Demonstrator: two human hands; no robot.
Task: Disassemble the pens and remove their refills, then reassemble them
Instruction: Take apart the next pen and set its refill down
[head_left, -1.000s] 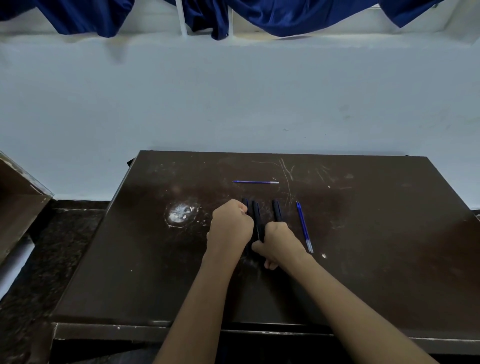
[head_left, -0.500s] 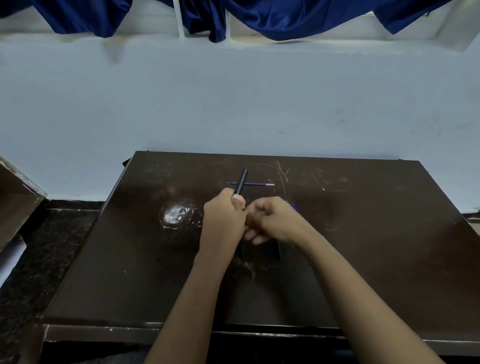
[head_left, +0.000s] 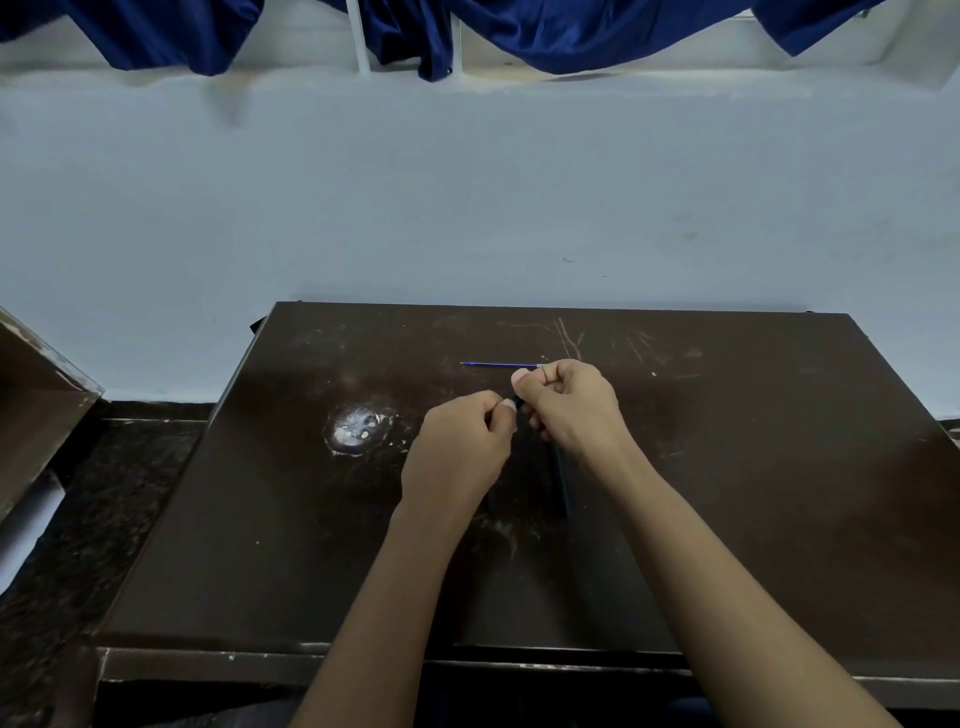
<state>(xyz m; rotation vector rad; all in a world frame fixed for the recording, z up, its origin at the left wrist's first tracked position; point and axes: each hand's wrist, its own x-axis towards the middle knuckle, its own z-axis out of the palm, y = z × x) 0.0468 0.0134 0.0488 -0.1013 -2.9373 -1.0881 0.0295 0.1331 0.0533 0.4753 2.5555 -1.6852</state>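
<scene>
Both my hands meet above the middle of the dark table (head_left: 260, 519). My left hand (head_left: 460, 449) and my right hand (head_left: 571, 402) are closed on the two ends of one black pen (head_left: 516, 401), of which only a short dark piece shows between the fingers. A blue refill (head_left: 496, 365) lies flat on the table just beyond my hands. Two more black pens lie under my hands: one (head_left: 558, 483) below my right wrist, the other (head_left: 493, 501) mostly covered by my left wrist.
A whitish scuffed patch (head_left: 356, 428) marks the table left of my hands. A pale wall (head_left: 467, 208) rises behind the table, with blue cloth (head_left: 571, 31) hanging at the top. A brown board (head_left: 36, 410) leans at the far left.
My left hand lifted a black pen off the table. My right hand came up and closed over its far end, which stuck out half a second ago. The blue refill on the right is now hidden.
</scene>
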